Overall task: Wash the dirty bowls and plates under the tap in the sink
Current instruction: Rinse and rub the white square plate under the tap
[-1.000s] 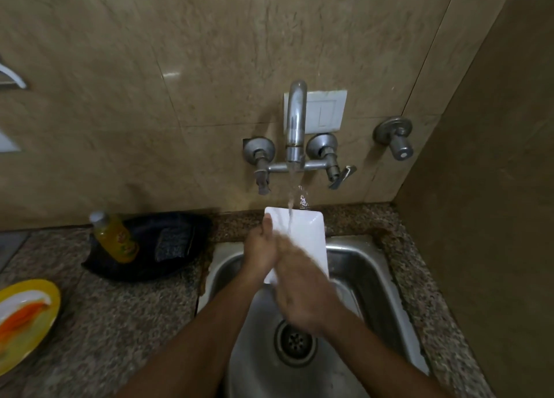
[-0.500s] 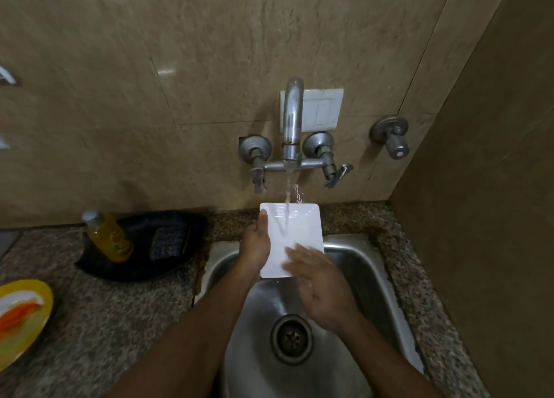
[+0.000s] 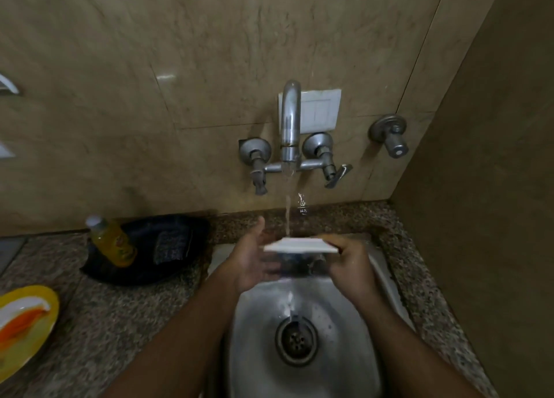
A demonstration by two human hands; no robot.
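Observation:
A white rectangular plate (image 3: 299, 244) is held almost flat and edge-on to me over the steel sink (image 3: 344, 352). Water from the wall tap (image 3: 290, 121) falls onto its top. My left hand (image 3: 254, 262) lies under the plate's left side, palm turned up and thumb pointing away from it. My right hand (image 3: 350, 265) grips the plate's right edge with curled fingers. A yellow plate (image 3: 27, 322) smeared with orange and white food sits on the counter at the far left.
A black dish (image 3: 144, 265) on the granite counter left of the sink holds a yellow soap bottle (image 3: 114, 241) and a dark scrub pad (image 3: 172, 244). A second valve (image 3: 389, 133) sticks out of the wall right of the tap. A side wall stands close on the right.
The plate has tipped from upright, facing me, to nearly flat under the stream. My right hand moved from rubbing its face to gripping its right edge; my left hand slid beneath it.

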